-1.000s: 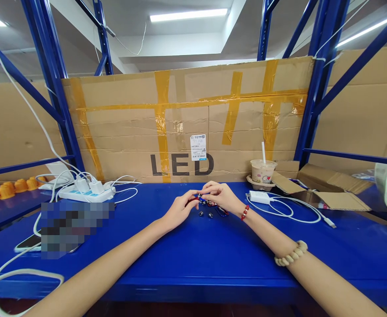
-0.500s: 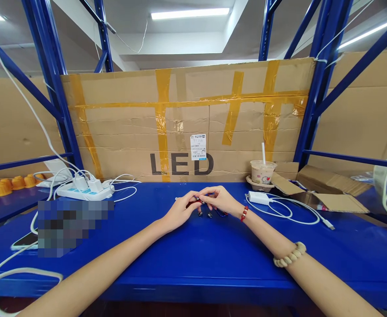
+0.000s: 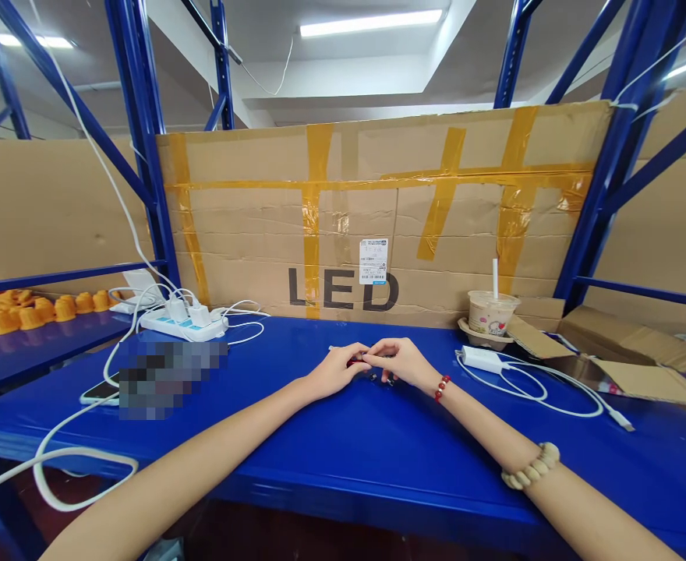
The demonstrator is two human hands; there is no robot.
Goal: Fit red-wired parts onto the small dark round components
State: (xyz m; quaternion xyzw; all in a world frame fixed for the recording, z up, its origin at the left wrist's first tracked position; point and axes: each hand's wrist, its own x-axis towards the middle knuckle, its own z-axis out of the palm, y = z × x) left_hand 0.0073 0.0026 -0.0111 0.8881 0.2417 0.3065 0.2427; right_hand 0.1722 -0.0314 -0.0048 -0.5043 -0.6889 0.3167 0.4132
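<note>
My left hand (image 3: 337, 370) and my right hand (image 3: 401, 360) meet fingertip to fingertip low over the blue table (image 3: 343, 460). Both pinch a small red and dark piece (image 3: 362, 361) between them; it is too small to name. Two small metal beads (image 3: 380, 379) lie on the table just under my right hand. A red bead bracelet (image 3: 441, 386) sits on my right wrist and a pale bead bracelet (image 3: 533, 466) further up that forearm.
A taped cardboard sheet marked LED (image 3: 378, 218) stands behind the table. A power strip with white chargers (image 3: 182, 321) and cables lies at left, a phone (image 3: 98, 393) beside it. A drink cup with a straw (image 3: 491, 312), a white adapter (image 3: 482, 359) and an open carton (image 3: 624, 351) are at right.
The camera has turned a little to the left, so everything shifts right in the picture. My hands have lowered slightly toward the table and stay pinched together on the small piece.
</note>
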